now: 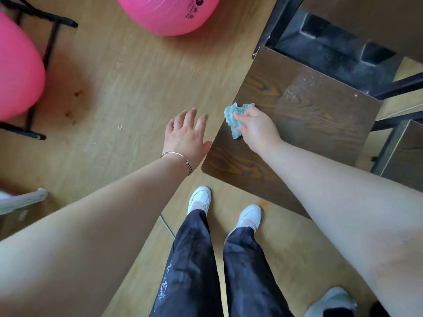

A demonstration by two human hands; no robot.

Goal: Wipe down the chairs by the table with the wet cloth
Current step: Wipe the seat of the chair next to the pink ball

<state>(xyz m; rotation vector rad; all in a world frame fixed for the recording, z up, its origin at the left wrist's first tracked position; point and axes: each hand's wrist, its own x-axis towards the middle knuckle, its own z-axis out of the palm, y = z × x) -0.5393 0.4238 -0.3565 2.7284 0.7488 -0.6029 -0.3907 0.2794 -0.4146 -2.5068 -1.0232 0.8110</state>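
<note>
Right hand (257,125) gripping teal cloth (234,118) on chair seat (304,124), left hand (186,135) spread

Indoor room with seating, wood-look floor (137,76), dark wooden chair seats (309,124) on black metal frames (389,86), 2 pink bags (167,12)

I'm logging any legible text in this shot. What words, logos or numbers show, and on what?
Dark logo and lettering on the large pink inflated ball: upside down, too small to read.
White handwriting-style script on the dark blue left trouser leg: too blurred to quote.
No other text shows.
</note>
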